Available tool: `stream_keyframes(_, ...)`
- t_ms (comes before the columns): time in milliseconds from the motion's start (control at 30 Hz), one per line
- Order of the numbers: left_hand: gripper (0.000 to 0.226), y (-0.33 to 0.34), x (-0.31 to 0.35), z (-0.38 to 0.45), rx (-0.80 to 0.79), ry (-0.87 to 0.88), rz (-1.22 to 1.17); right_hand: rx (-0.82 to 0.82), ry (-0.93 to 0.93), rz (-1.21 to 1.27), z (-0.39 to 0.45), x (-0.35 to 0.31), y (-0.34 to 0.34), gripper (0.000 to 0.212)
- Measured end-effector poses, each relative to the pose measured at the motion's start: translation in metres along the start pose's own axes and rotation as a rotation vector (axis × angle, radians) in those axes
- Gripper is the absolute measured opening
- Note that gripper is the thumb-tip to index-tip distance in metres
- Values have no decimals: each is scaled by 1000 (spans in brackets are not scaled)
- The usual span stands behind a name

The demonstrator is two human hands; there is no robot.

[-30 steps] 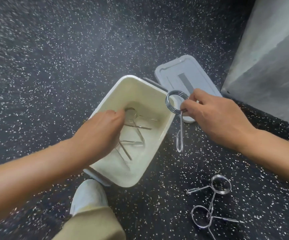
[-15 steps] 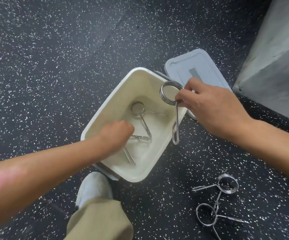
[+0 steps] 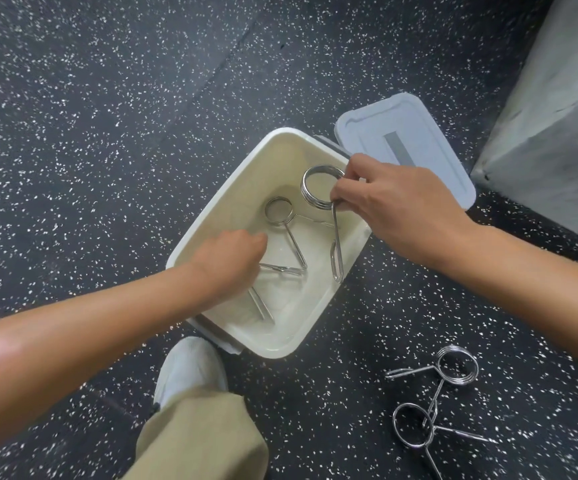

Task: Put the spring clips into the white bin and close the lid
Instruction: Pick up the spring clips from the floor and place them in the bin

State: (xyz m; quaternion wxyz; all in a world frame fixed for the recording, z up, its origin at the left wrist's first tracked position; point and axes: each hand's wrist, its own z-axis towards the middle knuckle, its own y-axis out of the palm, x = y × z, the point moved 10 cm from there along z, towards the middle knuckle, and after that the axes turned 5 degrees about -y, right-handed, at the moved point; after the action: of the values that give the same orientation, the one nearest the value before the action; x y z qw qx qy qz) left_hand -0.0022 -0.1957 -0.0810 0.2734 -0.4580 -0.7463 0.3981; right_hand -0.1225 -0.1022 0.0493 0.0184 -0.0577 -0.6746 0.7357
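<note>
The white bin [image 3: 211, 216] stands open on the speckled floor, and its grey lid [image 3: 419, 133] lies flat just beyond its far right corner. My right hand [image 3: 395, 206] pinches a spring clip [image 3: 318, 188] by its coil over the bin's right side, with the handle hanging down inside the rim. My left hand [image 3: 232, 261] is inside the bin with its fingers curled downward. It covers part of a second clip [image 3: 263, 306], whose handles stick out from under it. A third clip [image 3: 278, 211] lies on the bin's bottom. Two more clips [image 3: 457, 370] [image 3: 414, 426] lie crossed on the floor at lower right.
A grey concrete block [image 3: 557, 133] rises at the right, close to the lid. My white shoe [image 3: 190, 368] and tan trouser leg [image 3: 204, 438] sit right against the bin's near corner. Black speckled floor surrounds everything.
My left hand has pulled back toward me inside the bin, uncovering the clip on the bottom. My right hand has carried its clip leftward from beside the bin to over it.
</note>
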Motion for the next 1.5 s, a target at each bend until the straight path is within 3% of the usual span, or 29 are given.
stream_keyframes(267, 28, -36, -15, -23, 161, -29, -123, -81, -126, -58, 46, -14, 31, 6)
stream_keyframes(500, 31, -55, -16, -39, 236, -1, -166, -233, -290, -186, 73, -34, 77, 23)
stream_keyframes(633, 31, -61, -14, -44, 266, 35, -184, -372, -249, -238, 74, -34, 110, 30)
stream_keyframes(833, 29, -60, -14, -49, 263, 50, -189, -451, -219, -318, 77, -36, 134, 36)
stream_keyframes(1167, 29, -58, -17, -52, 237, 35, -182, -433, -133, -205, 76, -29, 134, 38)
stream_keyframes(1500, 31, -64, 8, -49, 217, 64, -151, -276, 48, -23, 58, -13, 102, 35)
